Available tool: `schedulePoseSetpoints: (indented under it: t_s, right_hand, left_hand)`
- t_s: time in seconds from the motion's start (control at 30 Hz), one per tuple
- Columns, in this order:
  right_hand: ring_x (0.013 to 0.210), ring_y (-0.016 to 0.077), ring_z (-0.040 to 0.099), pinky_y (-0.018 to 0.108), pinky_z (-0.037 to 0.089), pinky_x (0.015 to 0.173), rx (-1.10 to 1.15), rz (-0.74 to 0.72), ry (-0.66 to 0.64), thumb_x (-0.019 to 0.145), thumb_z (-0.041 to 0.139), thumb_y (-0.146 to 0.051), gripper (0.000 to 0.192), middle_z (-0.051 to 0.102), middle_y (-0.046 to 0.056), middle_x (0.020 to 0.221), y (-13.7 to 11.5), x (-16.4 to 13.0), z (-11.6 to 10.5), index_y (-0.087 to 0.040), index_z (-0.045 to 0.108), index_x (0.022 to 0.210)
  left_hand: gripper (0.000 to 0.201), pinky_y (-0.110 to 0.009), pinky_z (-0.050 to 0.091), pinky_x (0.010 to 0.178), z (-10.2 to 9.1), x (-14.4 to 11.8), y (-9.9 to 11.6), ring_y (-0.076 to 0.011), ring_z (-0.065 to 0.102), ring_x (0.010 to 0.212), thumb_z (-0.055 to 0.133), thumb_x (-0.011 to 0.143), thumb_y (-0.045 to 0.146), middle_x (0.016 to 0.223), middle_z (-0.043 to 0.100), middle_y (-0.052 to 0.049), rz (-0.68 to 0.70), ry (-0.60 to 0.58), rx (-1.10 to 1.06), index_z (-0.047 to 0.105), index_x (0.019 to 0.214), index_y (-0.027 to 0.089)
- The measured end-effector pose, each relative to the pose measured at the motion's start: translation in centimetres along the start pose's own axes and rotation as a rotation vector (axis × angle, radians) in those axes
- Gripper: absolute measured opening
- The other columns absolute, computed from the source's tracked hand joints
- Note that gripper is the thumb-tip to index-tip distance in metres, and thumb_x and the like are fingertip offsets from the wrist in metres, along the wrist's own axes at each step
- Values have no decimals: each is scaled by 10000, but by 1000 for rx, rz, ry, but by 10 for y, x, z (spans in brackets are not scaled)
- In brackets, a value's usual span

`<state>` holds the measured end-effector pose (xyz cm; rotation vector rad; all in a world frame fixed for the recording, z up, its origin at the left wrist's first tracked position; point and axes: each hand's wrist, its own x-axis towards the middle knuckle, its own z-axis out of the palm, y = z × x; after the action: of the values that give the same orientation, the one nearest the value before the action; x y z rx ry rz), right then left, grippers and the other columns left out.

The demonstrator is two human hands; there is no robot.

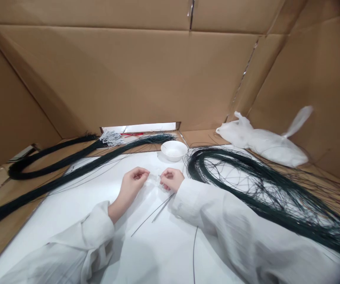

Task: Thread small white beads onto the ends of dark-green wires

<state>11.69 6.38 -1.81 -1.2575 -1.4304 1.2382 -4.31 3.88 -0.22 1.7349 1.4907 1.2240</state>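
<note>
My left hand (134, 183) is closed in a pinch above the white tabletop. What sits between its fingertips is too small to make out. Just to the right, my right hand (171, 180) is closed too, its fingers bent around several thin dark wires (154, 214). Their long ends slant out below the palm toward the lower left, and short tips show by the fingers. A faint clear piece (153, 179) lies in the gap between both hands, blurred. Behind my right hand stands a small white bowl (174, 151).
A looped bundle of dark green wire (229, 189) spreads on the right; another long bundle (78, 173) runs along the left. White beaded stems (111, 139) and a red-handled tool (132, 134) lie at the back. A white plastic bag (272, 144) rests by the cardboard wall (122, 75).
</note>
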Motion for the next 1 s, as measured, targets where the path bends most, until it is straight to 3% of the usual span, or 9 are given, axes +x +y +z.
schedulePoseSetpoints:
  t_s: [0.43,0.73,1.0]
  right_hand:
    - [380,69,494,172,410,361,82,-38,-88,629,594,-246,127,567,-22,522,-4,-7,1,-150,512,643]
    - [447,100,560,219,472,454,144,10,-136,620,614,-230,123,601,6,563,-12,-16,5,-142,529,635]
    - [447,102,567,216,479,454,99,-14,-139,631,605,-223,103,606,10,557,-8,-16,6,-139,546,639]
  left_hand:
    - [200,-229,413,617,1,2,-4,-126,544,660,551,718,286,770,622,-46,-210,-145,-311,604,833,131]
    - [206,-243,420,678,4,-2,2,-134,559,714,560,760,307,808,637,-50,-223,-295,-406,615,866,139]
    - [198,-255,442,672,4,-1,1,-157,593,733,583,739,307,810,661,-57,-254,-313,-402,623,843,143]
